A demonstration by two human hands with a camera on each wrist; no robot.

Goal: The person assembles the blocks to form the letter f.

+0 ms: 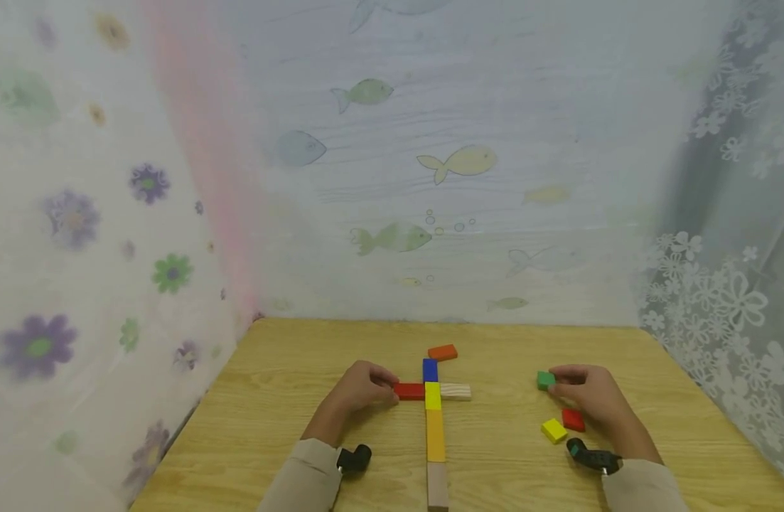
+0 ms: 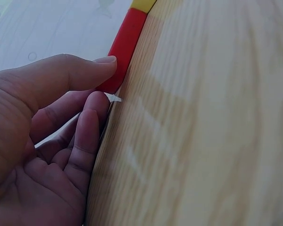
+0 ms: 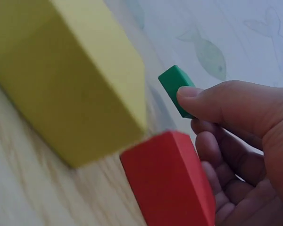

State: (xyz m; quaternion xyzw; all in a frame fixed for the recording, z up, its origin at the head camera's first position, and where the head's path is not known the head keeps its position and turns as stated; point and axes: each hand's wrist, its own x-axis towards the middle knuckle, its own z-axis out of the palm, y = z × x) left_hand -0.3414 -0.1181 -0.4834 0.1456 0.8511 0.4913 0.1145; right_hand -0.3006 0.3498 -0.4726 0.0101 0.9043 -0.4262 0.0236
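Observation:
My left hand pinches the outer end of a long red block, thumb on one side in the left wrist view. The red block lies against a yellow block in a cross-shaped layout. A blue block extends from the far side of that yellow block, and a pale wooden block from its right. Toward me run an orange-yellow block and a greyish-brown block. My right hand holds a small green block between thumb and fingers, off to the right.
A red block and a yellow block lie on the wooden table close to my right hand. An orange block sits at an angle beyond the blue one. Patterned curtains hang behind and at both sides.

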